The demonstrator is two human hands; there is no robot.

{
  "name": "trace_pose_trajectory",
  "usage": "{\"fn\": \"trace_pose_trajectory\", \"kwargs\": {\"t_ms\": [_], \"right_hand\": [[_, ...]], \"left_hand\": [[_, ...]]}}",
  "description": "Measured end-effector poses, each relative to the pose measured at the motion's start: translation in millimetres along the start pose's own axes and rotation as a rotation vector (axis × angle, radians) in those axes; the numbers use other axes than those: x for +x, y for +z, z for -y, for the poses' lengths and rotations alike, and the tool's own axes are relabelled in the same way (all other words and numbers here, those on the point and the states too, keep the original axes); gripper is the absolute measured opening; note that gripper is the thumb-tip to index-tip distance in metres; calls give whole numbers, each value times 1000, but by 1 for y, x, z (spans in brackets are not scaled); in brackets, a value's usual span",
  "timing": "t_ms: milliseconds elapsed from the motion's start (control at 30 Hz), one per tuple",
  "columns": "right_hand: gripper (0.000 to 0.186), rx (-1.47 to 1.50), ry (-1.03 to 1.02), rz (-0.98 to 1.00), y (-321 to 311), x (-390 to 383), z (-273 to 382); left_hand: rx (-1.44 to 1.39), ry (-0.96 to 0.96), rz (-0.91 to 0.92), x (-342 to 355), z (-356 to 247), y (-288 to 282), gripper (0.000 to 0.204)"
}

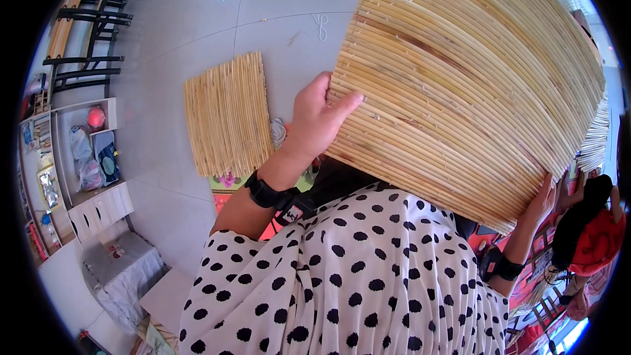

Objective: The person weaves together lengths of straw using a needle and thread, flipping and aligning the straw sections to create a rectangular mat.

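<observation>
- Straw-coloured reed mat (473, 85), large and stiff, is held up in the air between both hands, tilted so its far end rises above them.
- Left hand (315, 121) grips the mat's left edge: the thumb lies across the front of the reeds and the fingers are curled behind, out of sight.
- Right hand (542, 200) holds the lower right corner, fingers wrapped round the edge from behind; only part of it shows.
- Each wrist carries a black band (268, 194), just below the hand.
- A second, smaller reed mat (227, 115) lies flat on the pale tiled floor (197, 20), to the left of the left hand and well apart from the raised mat.
- The person's white dress with black dots (355, 276) fills the space below both hands.
- A cabinet with open shelves (79, 158) stands far to the left of the left hand, with dark chairs (92, 20) beyond it.
- Another person in red (595, 236) is just beyond the right hand.
</observation>
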State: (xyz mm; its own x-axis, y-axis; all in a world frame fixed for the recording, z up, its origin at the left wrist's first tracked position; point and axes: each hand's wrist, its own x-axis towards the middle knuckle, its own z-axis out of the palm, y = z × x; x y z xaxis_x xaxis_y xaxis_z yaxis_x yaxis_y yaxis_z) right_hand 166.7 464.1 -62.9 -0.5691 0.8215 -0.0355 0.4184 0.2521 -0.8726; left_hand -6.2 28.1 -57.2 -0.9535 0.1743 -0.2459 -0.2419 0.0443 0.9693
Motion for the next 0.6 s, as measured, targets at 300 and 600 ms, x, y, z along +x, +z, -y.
{"fn": "trace_pose_trajectory", "kwargs": {"t_ms": [300, 600], "right_hand": [[38, -16, -1, -23, 2, -8, 10], [39, 67, 20, 9, 6, -11, 12]], "left_hand": [[-33, 69, -2, 4, 3, 3, 33], [20, 4, 12, 4, -3, 7, 34]]}}
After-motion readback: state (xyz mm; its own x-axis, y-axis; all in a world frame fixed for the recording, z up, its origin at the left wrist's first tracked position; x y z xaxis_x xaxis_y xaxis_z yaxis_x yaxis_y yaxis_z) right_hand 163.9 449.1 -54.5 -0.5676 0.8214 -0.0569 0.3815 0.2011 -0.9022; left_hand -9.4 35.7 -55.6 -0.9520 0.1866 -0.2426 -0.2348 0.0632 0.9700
